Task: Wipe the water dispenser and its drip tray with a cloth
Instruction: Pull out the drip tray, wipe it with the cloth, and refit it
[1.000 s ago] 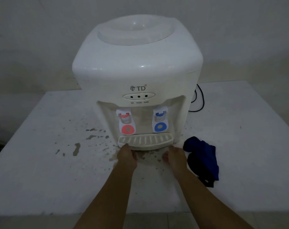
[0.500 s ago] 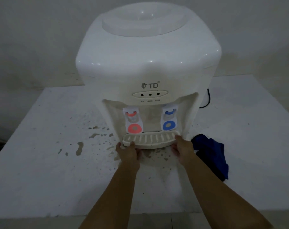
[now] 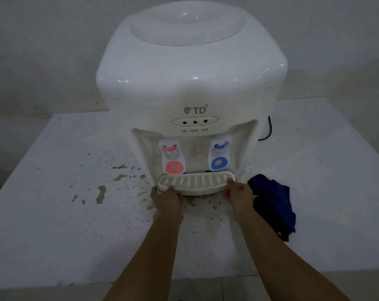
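both of my hands are on the drip tray (image 3: 196, 184) at the foot of the water dispenser (image 3: 190, 83). my left hand (image 3: 168, 199) is curled around the tray's left front corner, thumb laid over the top edge and the other fingers tucked out of sight beneath it. my right hand (image 3: 240, 194) is closed on the right end in much the same way, thumb resting on the slotted top near the corner. the tray is a pale, ribbed piece with a curved front, sitting in the recess just below the two taps: the red tap (image 3: 173, 159) on the left, the blue tap (image 3: 220, 156) on the right. above them are three small dark indicator dots and the "td" mark on the white body.

the cloth (image 3: 273, 203) (dark blue, crumpled) lies on the table (image 3: 54, 213) just to the right of my right hand, near the dispenser's right lower corner; neither hand is touching it. the white table is spattered with brownish wet patches (image 3: 101, 193) to the left of the dispenser and under the tray. a black cord (image 3: 268, 131) loops out from behind the dispenser's right side.
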